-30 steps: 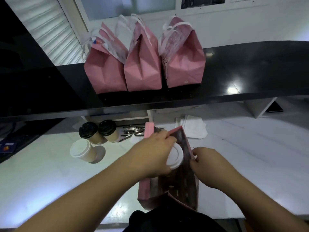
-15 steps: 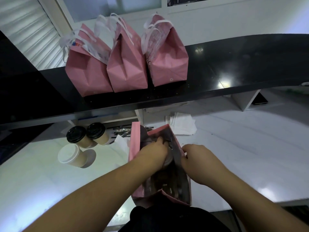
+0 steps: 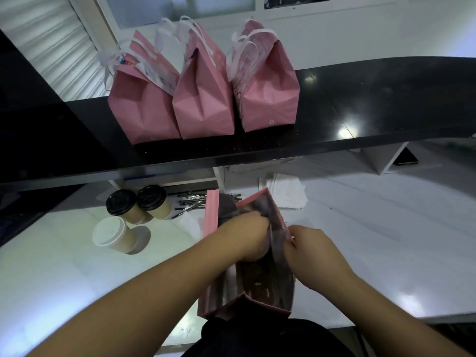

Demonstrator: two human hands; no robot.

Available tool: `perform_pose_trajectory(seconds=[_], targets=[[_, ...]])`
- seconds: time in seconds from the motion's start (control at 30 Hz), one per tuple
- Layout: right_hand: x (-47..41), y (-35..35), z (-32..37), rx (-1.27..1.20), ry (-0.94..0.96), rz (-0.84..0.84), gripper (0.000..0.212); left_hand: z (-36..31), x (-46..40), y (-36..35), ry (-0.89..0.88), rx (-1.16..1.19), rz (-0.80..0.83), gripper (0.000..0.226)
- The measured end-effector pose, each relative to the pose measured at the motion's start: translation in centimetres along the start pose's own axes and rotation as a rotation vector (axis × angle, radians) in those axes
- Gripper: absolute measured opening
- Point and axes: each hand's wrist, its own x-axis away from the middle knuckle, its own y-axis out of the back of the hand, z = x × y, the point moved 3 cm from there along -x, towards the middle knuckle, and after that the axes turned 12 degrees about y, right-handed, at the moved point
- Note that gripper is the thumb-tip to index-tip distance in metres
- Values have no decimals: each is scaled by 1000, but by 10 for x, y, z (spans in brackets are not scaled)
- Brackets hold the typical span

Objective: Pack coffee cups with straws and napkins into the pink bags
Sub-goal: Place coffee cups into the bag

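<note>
Pink bags (image 3: 203,104): matt paper, creased; handles white, flat paper strip. Open bag (image 3: 260,284) inner face darker w/ sheen. Upper shelf (image 3: 386,104): black, glossy (lamp reflection visible). Lower counter (image 3: 373,240): white, smooth, semi-gloss. Cups (image 3: 134,215): tan matt paper; lids smooth plastic, black or white. Napkins (image 3: 288,194): soft white paper. Straws (image 3: 190,202): shiny wrappers.

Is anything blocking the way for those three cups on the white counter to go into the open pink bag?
Partly: the left hand fills the open pink bag mouth. The counter between the three cups and bag looks unobstructed.
</note>
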Motion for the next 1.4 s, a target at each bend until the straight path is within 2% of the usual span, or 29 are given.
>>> perform_pose_trajectory(seconds=[0.07, 0.13, 0.2, 0.27, 0.33, 0.43, 0.5, 0.63, 0.7, 0.83, 0.97, 1.07, 1.17, 1.3, 1.4], targets=[[-2, -1, 1, -30, -3, -17, 44, 13, 13, 25, -75, 194, -216, 17], [-5, -2, 3, -48, -3, -37, 49, 47, 28, 47, -77, 452, -478, 10], [-9, -5, 5, -58, -11, -56, 51, 101, 37, 54, 50, 644, -660, 9], [-12, -7, 7, -60, -24, -61, 51, 166, 38, 43, 280, 727, -726, 5], [-15, -9, 8, -52, -31, -63, 49, 233, 39, 19, 527, 669, -660, 16], [-18, -9, 11, -20, -34, -24, 50, 309, 48, -22, 798, 422, -487, 49], [-19, -8, 12, -2, -36, 9, 52, 339, 54, -44, 885, 395, -419, 69], [-21, -4, 12, 17, -48, 9, 53, 361, 50, -68, 897, 354, -300, 98], [-22, -3, 13, 34, -49, -11, 52, 364, 44, -75, 888, 362, -271, 94], [-22, -5, 15, 49, -53, -34, 50, 367, 40, -84, 888, 416, -326, 72], [-23, -9, 14, 55, -55, -42, 48, 363, 46, -82, 926, 461, -343, 84], [-23, -9, 12, 70, -56, -38, 40, 344, 62, -66, 867, 427, -415, 89], [-21, -8, 11, 57, -52, -9, 24, 316, 89, -35, 719, 435, -597, 89], [-19, -7, 9, 50, -24, 1, 20, 250, 130, 27, 363, 537, -820, 88], [-16, -6, 6, 22, -13, 16, 19, 176, 148, 72, 9, 537, -767, 84]])
